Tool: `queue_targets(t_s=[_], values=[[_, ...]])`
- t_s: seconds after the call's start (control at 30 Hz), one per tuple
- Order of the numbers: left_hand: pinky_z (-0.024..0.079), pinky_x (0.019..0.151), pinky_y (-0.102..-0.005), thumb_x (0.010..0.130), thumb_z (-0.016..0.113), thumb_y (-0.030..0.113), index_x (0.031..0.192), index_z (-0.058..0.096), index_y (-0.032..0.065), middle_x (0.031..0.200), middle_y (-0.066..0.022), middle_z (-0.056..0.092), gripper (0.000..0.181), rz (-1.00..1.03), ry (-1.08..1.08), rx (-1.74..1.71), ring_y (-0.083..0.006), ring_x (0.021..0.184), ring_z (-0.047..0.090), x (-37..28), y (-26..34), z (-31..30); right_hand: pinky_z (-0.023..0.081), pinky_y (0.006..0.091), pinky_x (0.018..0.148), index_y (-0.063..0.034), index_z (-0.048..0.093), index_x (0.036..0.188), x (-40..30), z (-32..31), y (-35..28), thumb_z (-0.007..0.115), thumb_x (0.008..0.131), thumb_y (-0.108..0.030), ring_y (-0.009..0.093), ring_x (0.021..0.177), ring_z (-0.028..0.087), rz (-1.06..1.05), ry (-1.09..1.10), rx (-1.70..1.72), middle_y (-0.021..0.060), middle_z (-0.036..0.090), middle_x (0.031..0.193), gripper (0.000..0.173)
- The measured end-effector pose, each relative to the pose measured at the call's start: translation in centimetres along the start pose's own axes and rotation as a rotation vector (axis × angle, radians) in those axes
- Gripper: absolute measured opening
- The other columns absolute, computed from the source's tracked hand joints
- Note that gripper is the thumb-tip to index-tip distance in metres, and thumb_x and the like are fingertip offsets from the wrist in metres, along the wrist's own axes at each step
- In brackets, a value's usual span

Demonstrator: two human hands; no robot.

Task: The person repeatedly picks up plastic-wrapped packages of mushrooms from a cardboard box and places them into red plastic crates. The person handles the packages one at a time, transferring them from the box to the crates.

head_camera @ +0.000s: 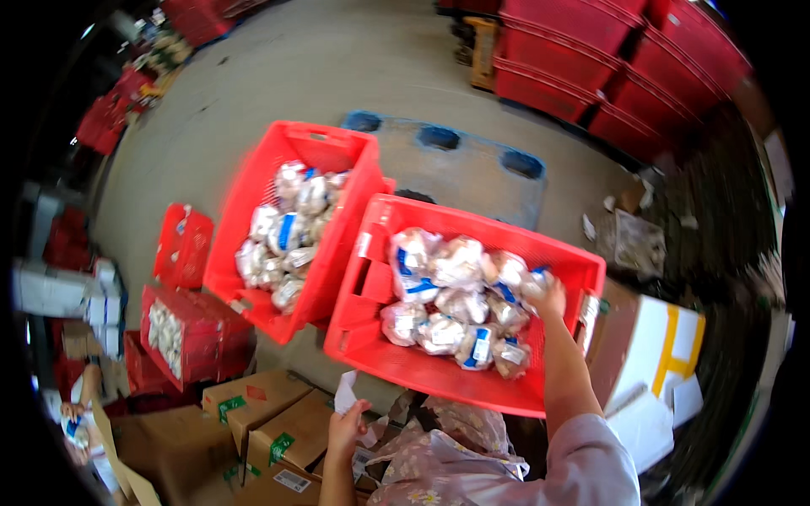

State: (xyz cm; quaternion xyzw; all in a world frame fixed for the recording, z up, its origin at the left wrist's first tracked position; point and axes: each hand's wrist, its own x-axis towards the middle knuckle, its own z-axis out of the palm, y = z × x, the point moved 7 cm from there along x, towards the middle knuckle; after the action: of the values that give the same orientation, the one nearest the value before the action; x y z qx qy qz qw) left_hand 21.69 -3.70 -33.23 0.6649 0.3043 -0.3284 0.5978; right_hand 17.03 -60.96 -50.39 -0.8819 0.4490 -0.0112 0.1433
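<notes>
A red plastic crate [468,386] lies before me, holding several clear plastic bags of pale produce [459,262] with blue bands and white labels. My right hand [552,298] reaches into its right end, with the fingers on a bag [536,281] there; the hand partly covers that bag. Below the crate's front wall, my left hand [349,422] pinches a white slip of paper [345,393]. A second red crate [342,234] stands to the left, touching or nearly touching the first, and contains similar bags [285,234].
Beyond the crates a blue plastic pallet [468,167] lies on the floor. Red crates [569,57] are stacked at the back right. Cardboard boxes [259,405] stand at lower left, a white box [658,354] at right. Another person's hand [73,411] holds a bag at far left.
</notes>
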Motion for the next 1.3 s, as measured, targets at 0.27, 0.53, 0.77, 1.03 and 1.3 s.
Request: queue_targets(t_s=[0.27,0.53,0.77,1.03,1.3], values=[[0.04,0.045,-0.0241,0.089,0.061,0.031,0.097,0.068,0.006,0.079,0.001,0.065,0.027,0.087,-0.031,0.036,-0.0075,0.05,0.048,1.0,0.5,0.7,0.035,0.0444,0.101,0.0,0.03,0.139,-0.8,1.1,-0.3,0.074,0.07,-0.031,0.038,0.12,0.042,-0.084,0.332,-0.169,0.0234,0.043,0.132,0.088],[0.046,0.057,-0.024,0.096,0.048,0.018,0.115,0.055,0.0017,0.088,-0.0074,0.066,0.026,0.58,0.343,-0.478,-0.0084,0.061,0.055,-13.9,7.9,-6.8,0.039,0.0492,0.096,0.0054,0.042,0.124,-16.8,-5.2,-28.7,0.074,0.067,-0.018,0.044,0.11,0.048,-1.002,-0.201,0.254,0.0256,0.051,0.119,0.069],[0.051,0.071,-0.0369,0.088,0.049,-0.003,0.132,0.037,0.009,0.129,-0.0174,0.049,0.046,1.908,0.567,-0.611,-0.0284,0.085,0.064,-35.9,8.3,-11.2,0.035,0.0477,0.098,0.0067,0.04,0.129,-29.5,-11.5,-50.5,0.068,0.072,-0.011,0.041,0.114,0.047,-1.683,-0.331,0.671,0.0278,0.049,0.118,0.065],[0.043,0.088,-0.0496,0.085,0.051,-0.006,0.109,0.053,0.004,0.118,-0.0125,0.052,0.026,0.457,2.524,0.603,-0.033,0.102,0.055,-50.3,-3.8,-7.2,0.05,0.0299,0.08,0.0003,0.048,0.122,-53.0,-21.7,-65.1,0.061,0.083,-0.002,0.019,0.089,0.063,-1.843,-0.969,0.994,0.0125,0.064,0.095,0.041],[0.031,0.097,-0.0488,0.084,0.055,0.053,0.109,0.062,0.0069,0.097,-0.0092,0.06,0.053,-0.628,2.314,0.626,-0.0285,0.094,0.056,-53.0,-3.6,-12.5,0.05,0.0366,0.07,-0.0003,0.063,0.096,-78.0,-40.7,-54.0,0.063,0.076,0.002,0.029,0.08,0.062,-2.897,-1.004,1.14,0.0129,0.062,0.089,0.021]])
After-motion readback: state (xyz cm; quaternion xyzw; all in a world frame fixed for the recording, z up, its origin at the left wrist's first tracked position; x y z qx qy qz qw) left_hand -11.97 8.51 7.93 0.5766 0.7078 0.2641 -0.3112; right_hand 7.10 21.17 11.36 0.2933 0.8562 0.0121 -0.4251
